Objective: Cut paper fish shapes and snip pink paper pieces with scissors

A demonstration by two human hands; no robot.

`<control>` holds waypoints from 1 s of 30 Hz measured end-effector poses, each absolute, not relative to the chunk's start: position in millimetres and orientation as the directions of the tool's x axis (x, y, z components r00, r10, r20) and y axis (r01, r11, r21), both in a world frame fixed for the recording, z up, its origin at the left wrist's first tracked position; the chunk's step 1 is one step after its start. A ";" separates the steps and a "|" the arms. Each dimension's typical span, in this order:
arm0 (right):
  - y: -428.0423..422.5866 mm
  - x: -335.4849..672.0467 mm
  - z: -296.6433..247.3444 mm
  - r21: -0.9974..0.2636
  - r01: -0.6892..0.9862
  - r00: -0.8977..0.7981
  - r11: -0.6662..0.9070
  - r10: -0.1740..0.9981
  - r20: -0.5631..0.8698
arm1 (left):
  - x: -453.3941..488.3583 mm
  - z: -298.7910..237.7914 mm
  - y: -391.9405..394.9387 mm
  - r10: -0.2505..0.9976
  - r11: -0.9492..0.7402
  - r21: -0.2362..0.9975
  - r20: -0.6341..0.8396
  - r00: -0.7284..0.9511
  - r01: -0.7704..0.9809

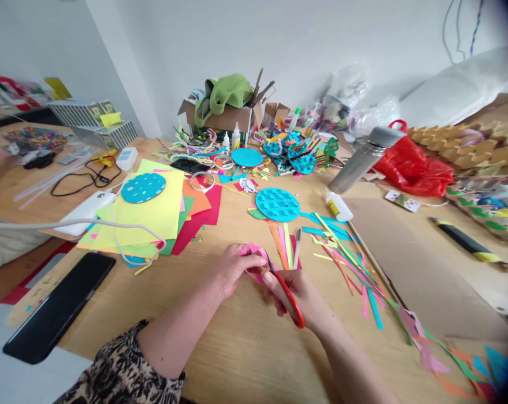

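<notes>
Over the wooden counter (237, 359), the fingers of the left hand (234, 270) pinched pink paper (253, 248); those of the right hand (294, 289) gripped red-handled scissors (288, 293), blades at the paper. Beyond lay a blue disc (278, 204), then a green bag (232, 92).

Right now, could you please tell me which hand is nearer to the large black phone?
The left hand: holding pink paper, it is to the right of the large black phone. The right hand, holding red-handled scissors, is farther right.
</notes>
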State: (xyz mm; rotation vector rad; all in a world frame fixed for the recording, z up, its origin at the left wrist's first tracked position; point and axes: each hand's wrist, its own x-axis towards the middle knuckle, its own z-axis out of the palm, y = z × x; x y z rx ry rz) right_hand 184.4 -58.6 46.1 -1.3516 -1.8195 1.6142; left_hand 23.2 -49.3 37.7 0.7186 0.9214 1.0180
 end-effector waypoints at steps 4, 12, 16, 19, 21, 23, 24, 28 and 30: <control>-58.6 185.2 44.6 -0.906 0.404 -0.480 -0.122 0.816 -0.324 | 21.0 36.2 -49.4 0.919 0.380 0.849 -0.301 0.256 -0.367; -58.4 183.9 49.6 -0.896 0.401 -0.442 -0.190 0.817 -0.370 | 21.8 34.6 -46.1 0.949 0.313 0.858 -0.303 0.091 -0.408; -59.5 184.1 53.4 -0.907 0.375 -0.441 -0.189 0.825 -0.354 | 24.2 32.2 -45.4 0.971 0.076 0.968 -0.126 -0.203 -0.238; -59.8 184.7 54.6 -0.915 0.360 -0.439 -0.180 0.833 -0.336 | 25.6 32.6 -49.9 0.937 -0.167 0.986 0.162 -0.309 0.010; -59.7 184.4 54.8 -0.921 0.350 -0.433 -0.170 0.843 -0.320 | 26.8 34.0 -53.8 0.913 -0.269 0.957 0.289 -0.290 0.105; -59.7 183.4 54.5 -0.926 0.337 -0.419 -0.172 0.853 -0.310 | 28.6 34.6 -56.7 0.920 -0.289 0.948 0.313 -0.235 0.134; -59.8 182.7 54.0 -0.927 0.331 -0.409 -0.175 0.859 -0.308 | 29.5 34.3 -57.6 0.932 -0.274 0.952 0.298 -0.207 0.136; -61.3 180.4 50.2 -0.927 0.335 -0.374 -0.170 0.879 -0.296 | 32.4 31.0 -58.1 0.965 -0.189 0.971 0.211 -0.155 0.146; -62.2 179.9 48.0 -0.922 0.354 -0.367 -0.155 0.884 -0.289 | 32.7 29.9 -57.7 0.968 -0.168 0.974 0.193 -0.162 0.155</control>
